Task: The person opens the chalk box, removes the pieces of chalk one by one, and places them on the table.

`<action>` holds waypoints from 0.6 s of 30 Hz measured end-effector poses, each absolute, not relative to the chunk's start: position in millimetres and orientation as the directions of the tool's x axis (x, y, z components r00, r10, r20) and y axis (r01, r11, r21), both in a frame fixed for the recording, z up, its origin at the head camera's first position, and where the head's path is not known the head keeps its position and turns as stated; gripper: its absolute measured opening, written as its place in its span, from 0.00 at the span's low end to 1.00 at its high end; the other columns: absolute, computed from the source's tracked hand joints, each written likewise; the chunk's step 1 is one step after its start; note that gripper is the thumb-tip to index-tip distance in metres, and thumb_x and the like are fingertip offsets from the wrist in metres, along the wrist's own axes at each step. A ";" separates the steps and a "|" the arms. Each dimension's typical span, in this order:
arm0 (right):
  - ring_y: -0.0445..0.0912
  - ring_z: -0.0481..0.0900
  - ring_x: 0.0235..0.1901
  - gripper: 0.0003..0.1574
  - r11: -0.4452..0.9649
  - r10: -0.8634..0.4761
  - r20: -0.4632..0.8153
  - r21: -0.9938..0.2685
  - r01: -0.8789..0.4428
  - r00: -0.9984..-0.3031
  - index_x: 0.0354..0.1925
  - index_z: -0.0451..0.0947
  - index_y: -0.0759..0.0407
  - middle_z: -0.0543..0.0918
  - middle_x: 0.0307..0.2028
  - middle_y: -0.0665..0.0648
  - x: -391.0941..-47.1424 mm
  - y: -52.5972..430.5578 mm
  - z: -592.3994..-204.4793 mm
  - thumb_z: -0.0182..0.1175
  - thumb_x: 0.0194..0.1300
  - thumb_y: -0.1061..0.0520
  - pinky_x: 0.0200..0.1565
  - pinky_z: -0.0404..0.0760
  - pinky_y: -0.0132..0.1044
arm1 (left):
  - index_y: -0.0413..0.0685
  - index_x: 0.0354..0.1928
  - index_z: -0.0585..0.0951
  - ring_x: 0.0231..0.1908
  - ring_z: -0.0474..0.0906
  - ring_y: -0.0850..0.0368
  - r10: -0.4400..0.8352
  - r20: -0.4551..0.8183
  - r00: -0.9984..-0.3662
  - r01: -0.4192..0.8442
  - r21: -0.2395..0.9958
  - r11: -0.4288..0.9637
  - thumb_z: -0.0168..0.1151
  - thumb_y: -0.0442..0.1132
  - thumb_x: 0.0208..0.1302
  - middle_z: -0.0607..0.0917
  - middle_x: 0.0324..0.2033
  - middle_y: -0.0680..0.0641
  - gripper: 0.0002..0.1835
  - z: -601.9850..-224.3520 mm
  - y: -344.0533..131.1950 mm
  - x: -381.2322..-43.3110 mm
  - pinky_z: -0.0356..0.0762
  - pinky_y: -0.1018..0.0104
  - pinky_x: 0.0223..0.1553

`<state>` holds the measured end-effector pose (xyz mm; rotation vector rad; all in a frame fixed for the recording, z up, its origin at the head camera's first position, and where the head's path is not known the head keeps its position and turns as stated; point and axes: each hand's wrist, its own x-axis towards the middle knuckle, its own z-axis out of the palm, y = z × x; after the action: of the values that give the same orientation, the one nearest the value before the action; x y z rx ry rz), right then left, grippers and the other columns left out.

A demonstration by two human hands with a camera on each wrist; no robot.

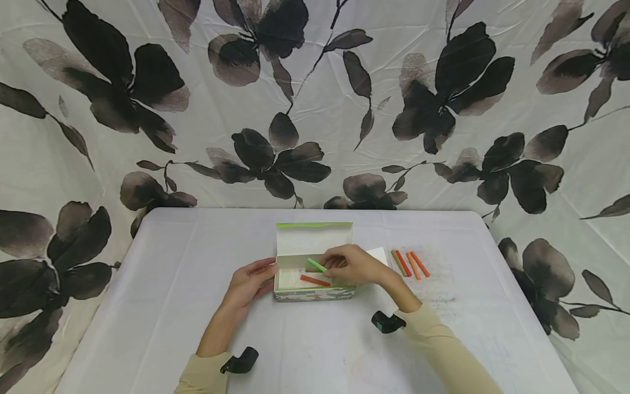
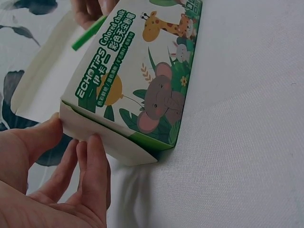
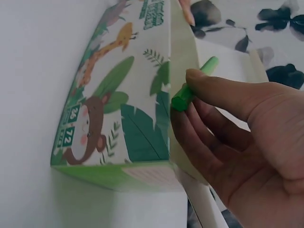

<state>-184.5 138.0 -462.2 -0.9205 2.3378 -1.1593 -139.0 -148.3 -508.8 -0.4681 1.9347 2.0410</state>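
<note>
A chalk box printed with cartoon animals lies with its lid raised at the back. At the box's left end, my left hand holds the side, thumb at the rim and fingertips against the end panel. My right hand is over the box's right part, pinching a green chalk stick between thumb and fingers. That stick points left over the box's inside. Below it, an orange-red chalk stick shows within the box. The right hand hides the box's right interior.
Several chalk sticks in olive, red and orange lie on the white tablecloth right of the box. Part of a white flap shows behind my right hand. Floral cloth hangs behind the table.
</note>
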 end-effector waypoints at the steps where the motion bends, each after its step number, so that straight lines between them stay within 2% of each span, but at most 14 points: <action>1: 0.41 0.82 0.41 0.14 0.446 -0.687 -0.039 -0.810 -0.379 -0.725 0.51 0.84 0.64 0.86 0.41 0.54 -184.6 140.6 -460.8 0.69 0.68 0.62 0.47 0.84 0.33 | 0.37 0.66 0.77 0.49 0.83 0.58 -0.011 -0.425 -0.905 -0.424 0.904 -0.058 0.68 0.38 0.70 0.82 0.58 0.38 0.26 -508.8 -148.3 -138.9 0.83 0.69 0.49; 8: 0.44 0.83 0.42 0.15 0.415 -0.649 0.000 -0.838 -0.354 -0.760 0.51 0.84 0.65 0.86 0.41 0.55 -187.0 160.2 -455.0 0.70 0.67 0.61 0.49 0.84 0.37 | 0.37 0.66 0.77 0.50 0.83 0.57 -0.013 -0.429 -0.903 -0.428 0.902 -0.054 0.69 0.38 0.70 0.83 0.56 0.41 0.26 -509.4 -148.2 -139.2 0.83 0.67 0.50; 13: 0.47 0.84 0.43 0.15 0.404 -0.606 0.021 -0.853 -0.331 -0.795 0.51 0.84 0.64 0.87 0.42 0.55 -189.4 174.1 -451.0 0.70 0.67 0.61 0.49 0.84 0.38 | 0.36 0.67 0.76 0.54 0.82 0.53 -0.011 -0.426 -0.904 -0.425 0.903 -0.059 0.67 0.37 0.71 0.81 0.59 0.37 0.25 -509.8 -148.0 -139.9 0.83 0.68 0.49; 18: 0.48 0.83 0.44 0.16 0.395 -0.549 0.034 -0.870 -0.295 -0.835 0.52 0.84 0.64 0.87 0.43 0.56 -191.6 188.0 -448.9 0.71 0.67 0.60 0.49 0.83 0.38 | 0.36 0.66 0.76 0.54 0.81 0.53 -0.012 -0.426 -0.904 -0.425 0.903 -0.060 0.67 0.37 0.71 0.81 0.60 0.37 0.25 -509.8 -148.3 -140.0 0.83 0.68 0.50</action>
<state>-191.6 188.0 -448.9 -0.7433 2.3969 -1.4138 -140.0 -148.3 -509.8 -0.4701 1.9300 2.0432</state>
